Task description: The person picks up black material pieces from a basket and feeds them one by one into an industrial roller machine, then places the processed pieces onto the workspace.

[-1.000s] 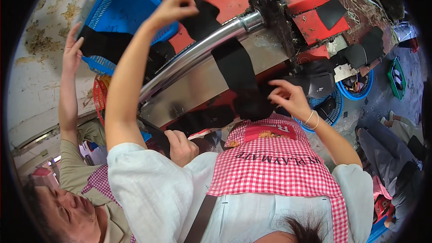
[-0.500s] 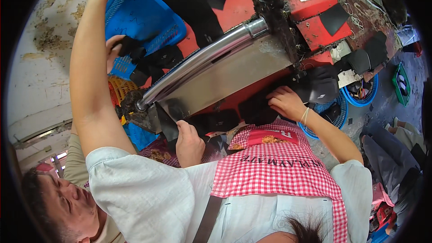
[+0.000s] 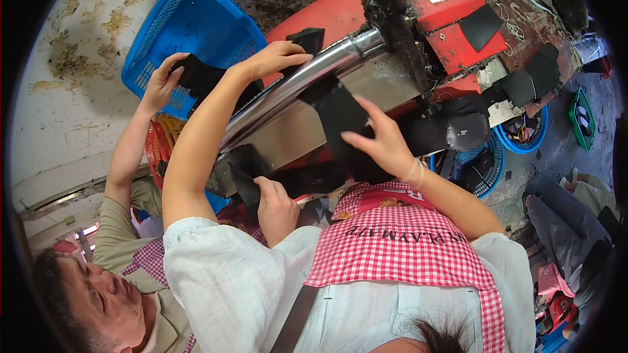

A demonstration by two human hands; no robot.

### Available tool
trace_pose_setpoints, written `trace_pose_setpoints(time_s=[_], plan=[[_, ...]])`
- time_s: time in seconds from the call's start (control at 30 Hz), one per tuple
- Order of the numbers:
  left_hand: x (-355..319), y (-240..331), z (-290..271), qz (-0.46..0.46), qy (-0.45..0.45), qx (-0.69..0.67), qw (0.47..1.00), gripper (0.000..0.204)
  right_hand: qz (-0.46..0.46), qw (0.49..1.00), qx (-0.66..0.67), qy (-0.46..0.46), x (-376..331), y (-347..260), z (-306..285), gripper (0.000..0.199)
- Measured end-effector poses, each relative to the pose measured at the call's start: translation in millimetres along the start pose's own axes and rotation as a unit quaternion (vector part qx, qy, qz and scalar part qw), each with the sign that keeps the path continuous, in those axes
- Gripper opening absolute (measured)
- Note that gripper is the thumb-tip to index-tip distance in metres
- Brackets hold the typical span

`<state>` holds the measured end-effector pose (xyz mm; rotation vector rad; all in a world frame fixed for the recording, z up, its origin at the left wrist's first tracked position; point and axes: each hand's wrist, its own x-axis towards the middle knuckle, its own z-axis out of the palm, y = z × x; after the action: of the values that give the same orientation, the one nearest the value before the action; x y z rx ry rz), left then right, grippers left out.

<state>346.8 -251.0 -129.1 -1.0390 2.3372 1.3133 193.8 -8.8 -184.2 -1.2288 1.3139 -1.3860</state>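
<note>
A red machine (image 3: 366, 3) carries a chrome bar (image 3: 281, 91) above a steel plate (image 3: 387, 84). My left hand (image 3: 278, 59) lies over the bar's far side with fingers stretched out, near a small black piece (image 3: 309, 40). On the near side, my right hand (image 3: 386, 147) is open, thumb and fingers apart, against a black sheet-like piece (image 3: 340, 121) that reaches up to the bar. A co-worker's one hand (image 3: 160, 85) holds a black piece (image 3: 199, 77). The co-worker's other hand (image 3: 277, 209) is at another black piece (image 3: 245, 176) by the machine's near left end.
A blue basket (image 3: 147, 46) stands at the far left, above an orange one (image 3: 169, 132). Black pieces (image 3: 458, 124) lie along the machine's near right edge. Blue round baskets (image 3: 500, 173) stand below there, and a green tray (image 3: 582, 121) sits farther right on the floor.
My left hand has come down from the top edge to the bar. My right hand has moved left and up, onto a black piece. The co-worker's far hand shows more fully.
</note>
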Motion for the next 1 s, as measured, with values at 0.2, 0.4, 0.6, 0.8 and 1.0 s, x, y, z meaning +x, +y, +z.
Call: trace_pose_setpoints(time_s=[0.2, 0.4, 0.6, 0.8, 1.0], plan=[[-4, 11, -67, 0.119, 0.129, 0.212, 0.961, 0.036, 0.042, 0.935, -0.282, -0.213, -57, 46, -83, 0.024], [-18, 86, -135, 0.083, 0.131, 0.307, 0.939, 0.016, -0.130, 0.866, -0.428, -0.223, -22, 67, -70, 0.028], [-22, 71, -192, 0.189, 0.235, 0.496, 0.814, 0.018, -0.192, 0.824, -0.467, -0.257, -28, 96, -69, 0.033], [-30, 87, -165, 0.167, 0.375, 0.569, 0.713, 0.013, -0.276, 0.868, -0.328, -0.249, -23, 40, -74, 0.024], [3, 22, -52, 0.204, 0.096, 0.323, 0.919, 0.024, 0.066, 0.990, -0.057, -0.109, -7, -27, -38, 0.029]])
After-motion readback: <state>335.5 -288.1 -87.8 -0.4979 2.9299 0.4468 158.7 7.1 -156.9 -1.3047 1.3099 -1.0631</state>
